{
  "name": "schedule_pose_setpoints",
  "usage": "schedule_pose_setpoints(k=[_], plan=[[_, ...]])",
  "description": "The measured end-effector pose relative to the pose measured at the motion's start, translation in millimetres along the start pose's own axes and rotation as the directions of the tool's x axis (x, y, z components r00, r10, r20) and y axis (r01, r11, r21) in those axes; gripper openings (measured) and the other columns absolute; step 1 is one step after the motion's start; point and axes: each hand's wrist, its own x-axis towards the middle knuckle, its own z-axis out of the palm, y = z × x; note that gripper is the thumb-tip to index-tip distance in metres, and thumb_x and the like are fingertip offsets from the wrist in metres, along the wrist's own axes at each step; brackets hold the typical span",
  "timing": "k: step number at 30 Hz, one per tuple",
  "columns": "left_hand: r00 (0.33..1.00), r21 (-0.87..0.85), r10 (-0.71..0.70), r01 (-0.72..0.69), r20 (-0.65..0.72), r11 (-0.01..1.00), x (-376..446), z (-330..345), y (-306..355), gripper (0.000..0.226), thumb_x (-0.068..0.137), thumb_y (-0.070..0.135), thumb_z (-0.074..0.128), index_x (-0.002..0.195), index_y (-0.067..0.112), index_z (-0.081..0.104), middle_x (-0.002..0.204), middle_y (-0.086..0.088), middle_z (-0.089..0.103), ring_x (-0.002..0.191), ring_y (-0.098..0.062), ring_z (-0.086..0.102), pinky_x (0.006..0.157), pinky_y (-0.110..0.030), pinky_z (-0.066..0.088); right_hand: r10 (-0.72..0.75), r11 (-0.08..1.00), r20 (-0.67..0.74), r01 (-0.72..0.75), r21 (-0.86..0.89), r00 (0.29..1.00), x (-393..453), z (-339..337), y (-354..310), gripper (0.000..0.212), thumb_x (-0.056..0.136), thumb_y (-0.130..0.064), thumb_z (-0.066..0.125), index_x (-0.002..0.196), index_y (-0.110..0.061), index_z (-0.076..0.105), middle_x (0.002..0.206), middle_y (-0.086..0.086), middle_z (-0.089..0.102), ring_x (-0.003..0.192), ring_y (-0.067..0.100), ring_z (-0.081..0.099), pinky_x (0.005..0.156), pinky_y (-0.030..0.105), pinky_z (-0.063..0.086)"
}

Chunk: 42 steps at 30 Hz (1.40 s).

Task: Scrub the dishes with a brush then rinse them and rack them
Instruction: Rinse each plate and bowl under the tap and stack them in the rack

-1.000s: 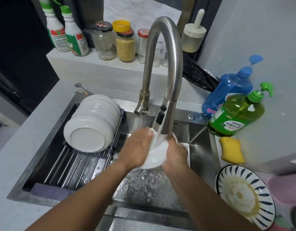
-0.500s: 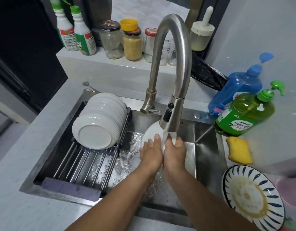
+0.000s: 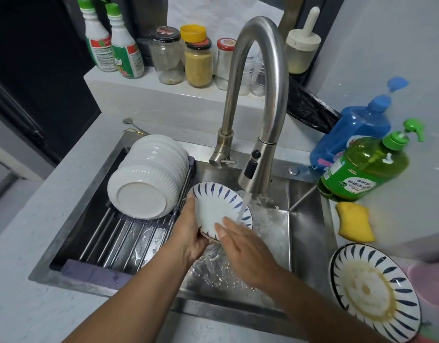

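Observation:
A small white plate with blue leaf marks (image 3: 217, 206) is tilted under the running faucet (image 3: 256, 174), its face turned toward me. My left hand (image 3: 191, 233) grips its lower left rim from behind. My right hand (image 3: 240, 246) lies with straight fingers on the plate's lower face, beside the water stream. A stack of white ribbed bowls (image 3: 149, 179) lies on its side on the roll-up rack (image 3: 109, 241) over the sink's left half. A dirty blue-striped plate (image 3: 374, 293) with yellow residue sits on the counter at the right. No brush is in view.
The steel sink (image 3: 302, 219) has water splashing in its basin. A yellow sponge (image 3: 355, 221), a green soap bottle (image 3: 366, 169) and a blue bottle (image 3: 356, 129) stand on the right counter. Jars (image 3: 198, 60) and spray bottles (image 3: 112, 48) line the back ledge. A pink object (image 3: 431, 280) lies at the right edge.
The plate has been turned so its blue-patterned face shows. My left hand moved to its left rim, and my right hand opened flat across the face.

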Motion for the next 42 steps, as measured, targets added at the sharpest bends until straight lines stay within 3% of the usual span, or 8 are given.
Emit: schedule_pose_setpoints(k=[8, 14, 20, 24, 26, 30, 35, 42], plan=[[0.956, -0.063, -0.163, 0.184, 0.246, 0.981, -5, -5, -30, 0.079, 0.095, 0.075, 0.032, 0.139, 0.016, 0.06, 0.138, -0.021, 0.063, 0.124, -0.039, 0.064, 0.104, -0.063, 0.049, 0.099, 0.995, 0.226, -0.104, 0.008, 0.969, 45, -19, -5, 0.061, 0.105, -0.059, 0.008, 0.162, -0.037, 0.0, 0.168, -0.011, -0.02, 0.149, 0.009, -0.026, 0.126, 0.045, -0.013], [0.973, -0.046, -0.159, 0.168, 0.168, 0.985, 8, -18, -2, 0.091, 0.091, 0.076, 0.042, 0.143, 0.001, 0.053, 0.136, -0.029, 0.062, 0.126, -0.043, 0.062, 0.113, -0.055, 0.045, -0.286, 0.951, 0.324, 0.309, -0.018, 0.902, 6, -30, 4, 0.052, 0.111, -0.042, 0.017, 0.162, -0.034, 0.011, 0.169, -0.016, 0.007, 0.153, -0.003, -0.001, 0.125, 0.029, -0.006], [0.997, 0.08, -0.008, 0.002, 0.081, 0.997, 13, -26, 11, 0.066, 0.1, 0.063, 0.041, 0.136, 0.012, 0.062, 0.129, -0.013, 0.071, 0.119, -0.032, 0.068, 0.103, -0.055, 0.051, -0.109, 0.898, 0.199, 0.182, -0.4, 0.974, -10, -56, 74, 0.055, 0.109, -0.046, 0.021, 0.162, -0.032, 0.016, 0.169, -0.014, 0.009, 0.152, -0.002, 0.005, 0.128, 0.035, 0.0], [0.999, 0.052, 0.008, -0.011, 0.039, 0.999, 12, -26, 10, 0.062, 0.102, 0.058, 0.044, 0.139, 0.011, 0.06, 0.13, -0.013, 0.071, 0.118, -0.033, 0.068, 0.108, -0.06, 0.047, 0.063, 0.995, -0.149, -0.05, 0.083, 0.987, -1, -55, 65, 0.051, 0.108, -0.046, 0.034, 0.158, -0.034, 0.032, 0.161, -0.018, 0.033, 0.14, -0.003, 0.037, 0.116, 0.027, 0.028], [0.999, 0.022, -0.042, 0.042, 0.018, 0.999, 12, -25, 5, 0.062, 0.102, 0.057, 0.042, 0.137, 0.009, 0.06, 0.129, -0.017, 0.07, 0.118, -0.037, 0.068, 0.102, -0.063, 0.05, 0.216, 0.878, -0.174, -0.114, 0.465, 0.961, 6, -51, 57, 0.037, 0.108, -0.034, 0.046, 0.144, -0.033, 0.053, 0.131, -0.015, 0.066, 0.104, -0.003, 0.067, 0.089, 0.027, 0.055], [0.976, -0.002, -0.214, 0.214, 0.036, 0.977, 9, -24, -1, 0.06, 0.106, 0.055, 0.037, 0.133, 0.007, 0.062, 0.124, -0.025, 0.07, 0.113, -0.046, 0.068, 0.081, -0.07, 0.055, 0.443, 0.561, -0.017, -0.263, 0.785, 0.896, 22, -40, 68, 0.025, 0.102, -0.005, 0.053, 0.12, -0.009, 0.071, 0.074, 0.001, 0.076, 0.053, 0.014, 0.064, 0.049, 0.029, 0.055], [0.997, 0.374, 0.016, -0.043, 0.073, 0.926, -3, -16, 1, 0.047, 0.11, 0.047, 0.029, 0.129, 0.023, 0.065, 0.119, -0.007, 0.075, 0.111, -0.032, 0.071, 0.077, -0.05, 0.062, 0.474, 0.299, 0.233, -0.404, 0.865, 0.849, 19, -3, 85, 0.031, 0.103, -0.001, 0.051, 0.124, -0.015, 0.068, 0.107, 0.012, 0.077, 0.093, 0.03, 0.076, 0.082, 0.051, 0.062], [0.937, 0.478, 0.349, -0.302, -0.011, 0.825, -3, -32, -1, 0.033, 0.112, 0.027, 0.037, 0.128, 0.032, 0.065, 0.113, 0.004, 0.076, 0.104, -0.017, 0.073, 0.089, -0.043, 0.06, 0.451, 0.521, -0.198, -0.077, 0.85, 0.871, 6, -6, 53, 0.034, 0.104, -0.004, 0.049, 0.126, -0.024, 0.067, 0.11, -0.001, 0.078, 0.099, 0.019, 0.075, 0.084, 0.037, 0.062]])
